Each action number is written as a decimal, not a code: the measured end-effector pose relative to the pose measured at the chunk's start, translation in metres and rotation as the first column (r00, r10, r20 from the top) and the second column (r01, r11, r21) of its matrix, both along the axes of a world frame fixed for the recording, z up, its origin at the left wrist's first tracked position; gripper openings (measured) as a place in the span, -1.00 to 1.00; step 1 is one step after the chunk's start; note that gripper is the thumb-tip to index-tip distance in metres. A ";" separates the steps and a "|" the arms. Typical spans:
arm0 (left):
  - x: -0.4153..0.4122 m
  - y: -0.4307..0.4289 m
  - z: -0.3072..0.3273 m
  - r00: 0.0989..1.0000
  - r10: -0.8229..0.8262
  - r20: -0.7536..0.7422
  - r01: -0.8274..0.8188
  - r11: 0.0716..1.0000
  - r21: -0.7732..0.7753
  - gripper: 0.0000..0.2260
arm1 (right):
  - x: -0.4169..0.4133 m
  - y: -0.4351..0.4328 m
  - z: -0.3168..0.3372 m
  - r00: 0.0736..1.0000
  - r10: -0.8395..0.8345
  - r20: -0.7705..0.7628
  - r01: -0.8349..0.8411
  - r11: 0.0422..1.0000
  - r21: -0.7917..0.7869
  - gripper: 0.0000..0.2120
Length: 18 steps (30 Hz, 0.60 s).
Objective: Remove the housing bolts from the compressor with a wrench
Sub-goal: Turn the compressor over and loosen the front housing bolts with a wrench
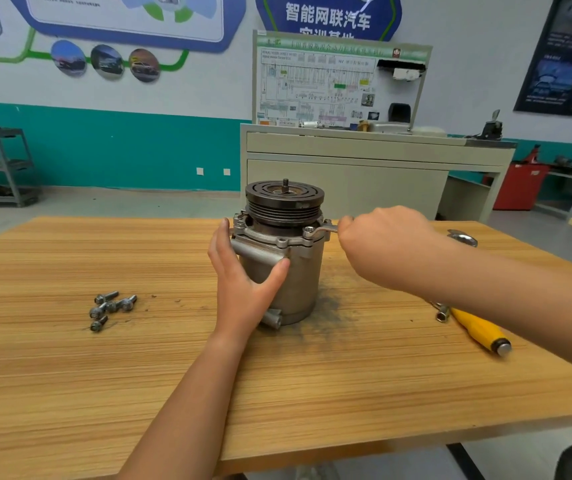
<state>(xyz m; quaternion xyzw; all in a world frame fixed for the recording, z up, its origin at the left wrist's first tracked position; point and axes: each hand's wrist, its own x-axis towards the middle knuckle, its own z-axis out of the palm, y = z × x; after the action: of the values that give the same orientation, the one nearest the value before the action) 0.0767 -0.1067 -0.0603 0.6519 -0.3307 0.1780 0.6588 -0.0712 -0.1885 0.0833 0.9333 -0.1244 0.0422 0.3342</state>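
Honestly, the right hand (384, 244) is fisted round the wrench (326, 230) handle, and the ring end sits on a bolt (308, 230) at the right of the flange. I can't tell if it's fully down on the head. If it's only half on, a hard pull probably rounds the bolt or pops the wrench off, and those knuckles go straight into the pulley (284, 200) just beside them. The left hand (246, 282) isn't really gripping. Its fingers lie straight up the side of the compressor (301, 271) and the thumb is spread across the front, so it's just bracing. The compressor stands on end in the middle of the table (70, 375), on a dark greasy smudge (333, 306). My guess is a stuck bolt could spin or tip the whole thing instead of turning. The loose bolts (111, 308) are piled well off to the left, but round ones like that roll easily. A yellow-handled tool (478, 330) lies under the right forearm, easy to knock.
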 end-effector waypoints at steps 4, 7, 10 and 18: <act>-0.001 0.000 0.000 1.000 0.001 -0.008 -0.001 1.000 -0.002 -0.19 | 0.003 0.000 -0.003 1.000 0.015 0.018 -0.015 1.000 0.007 -0.82; 0.000 0.000 -0.001 1.000 0.002 -0.008 -0.002 1.000 0.000 -0.19 | 0.005 -0.002 -0.003 0.999 0.025 0.027 -0.026 0.999 0.021 -0.82; -0.001 0.000 -0.001 1.000 0.002 -0.014 -0.002 1.000 -0.003 -0.19 | 0.006 -0.002 -0.003 0.999 0.030 0.021 -0.031 0.999 0.015 -0.80; -0.007 -0.002 -0.001 0.998 -0.032 -0.060 0.032 0.999 -0.014 -0.20 | 0.010 -0.023 0.005 0.997 0.065 -0.034 -0.064 0.998 0.012 -0.84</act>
<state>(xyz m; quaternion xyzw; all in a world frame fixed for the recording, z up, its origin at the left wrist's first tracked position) 0.0700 -0.1085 -0.0614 0.6474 -0.3199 0.1499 0.6753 -0.0614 -0.2110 0.0879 0.9393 -0.0888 0.0364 0.3294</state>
